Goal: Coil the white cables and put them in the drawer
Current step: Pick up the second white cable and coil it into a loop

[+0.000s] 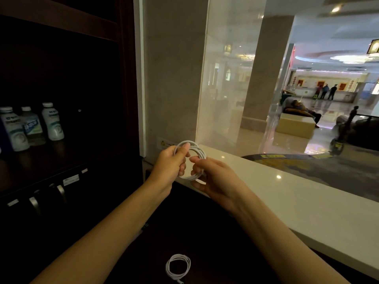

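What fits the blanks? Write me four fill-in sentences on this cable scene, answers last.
1. Both hands hold a coiled cable of ____ colour.
2. A second coil lies on the dark desk, touched by ____ hand.
3. On the shelf stand ____ bottles.
4. The left hand and right hand hold the coil ____ the desk.

Answers: white; neither; three; above

Nothing can be read. The bottles [30, 126] at nine o'clock carry blurred labels, the drawer fronts [70, 179] bear illegible white tags, and the wall sticker [164, 143] is too faint.
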